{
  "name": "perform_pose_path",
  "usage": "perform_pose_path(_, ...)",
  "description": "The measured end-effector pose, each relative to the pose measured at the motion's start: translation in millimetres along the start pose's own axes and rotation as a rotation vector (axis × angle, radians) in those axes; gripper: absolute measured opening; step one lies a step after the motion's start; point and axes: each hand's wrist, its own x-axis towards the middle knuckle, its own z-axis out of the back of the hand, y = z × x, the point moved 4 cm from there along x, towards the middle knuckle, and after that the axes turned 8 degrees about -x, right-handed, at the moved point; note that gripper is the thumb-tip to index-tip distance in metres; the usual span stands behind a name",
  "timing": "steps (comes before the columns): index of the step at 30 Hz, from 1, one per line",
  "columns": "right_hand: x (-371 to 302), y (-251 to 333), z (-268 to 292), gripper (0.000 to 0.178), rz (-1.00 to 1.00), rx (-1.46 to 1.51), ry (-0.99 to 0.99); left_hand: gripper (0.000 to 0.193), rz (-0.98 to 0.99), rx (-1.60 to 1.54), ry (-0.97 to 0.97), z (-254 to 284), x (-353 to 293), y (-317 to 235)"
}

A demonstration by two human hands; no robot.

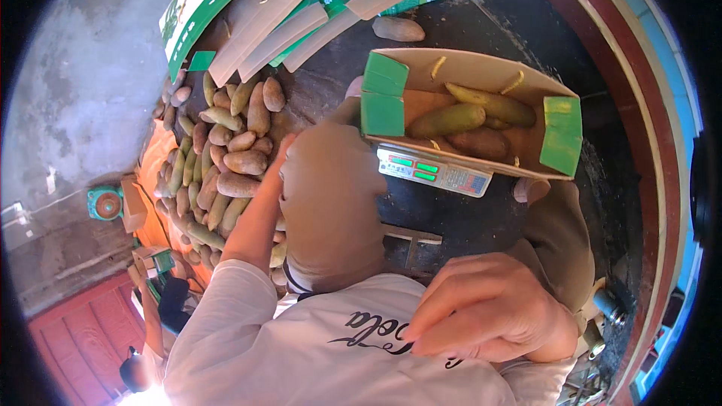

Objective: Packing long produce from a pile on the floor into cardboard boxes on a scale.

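My left hand (286,149) reaches beside my left knee, next to a heap of long brown and greenish tubers (246,162). The knee hides most of its fingers, so what it holds cannot be seen. Raised in front of my shirt, my right hand (489,308) has its fingers curled inward, and nothing shows in it. An open cardboard box (421,101) with green end flaps rests on a digital scale (434,171) with lit green displays. Several tubers (492,105) lie inside the box, some greenish and one brown.
Flattened green and white cartons (278,19) are stacked at the far left, with a single tuber (398,28) to their right. An orange sheet (154,173) borders the heap. Another person (154,323) is at the lower left, near a teal fan (105,203).
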Motion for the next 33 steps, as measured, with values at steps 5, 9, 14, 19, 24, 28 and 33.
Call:
perform_pose_path(5, 11.2, -17.3, 9.7, 0.014, -0.206, -0.158, -0.177, 0.029, 0.067, -0.142, -0.056, -82.8, 49.1, -58.0)
perform_pose_path(9, 12.6, -25.1, 13.7, 0.009, -0.287, -0.161, -0.216, 0.030, 0.091, -0.257, -0.048, -68.4, 11.1, -41.2)
perform_pose_path(14, 16.7, -36.5, 16.2, 0.009, -0.342, -0.190, -0.207, 0.032, 0.147, -0.394, -0.055, -70.1, 16.6, -47.2)
perform_pose_path(19, 15.4, -44.8, 16.6, 0.012, -0.390, -0.179, -0.261, 0.034, 0.209, -0.525, -0.055, -69.4, 3.5, -47.5)
perform_pose_path(24, 15.2, -53.5, 21.2, 0.008, -0.485, -0.232, -0.249, 0.035, 0.266, -0.645, -0.041, -74.3, 12.4, -53.8)
perform_pose_path(28, 13.6, -58.7, 23.7, 0.008, -0.534, -0.243, -0.271, 0.037, 0.306, -0.731, -0.011, -79.5, 10.5, -58.9)
perform_pose_path(33, 17.1, -61.9, 23.6, 0.009, -0.551, -0.294, -0.250, 0.039, 0.342, -0.827, 0.032, -78.4, 8.5, -62.0)
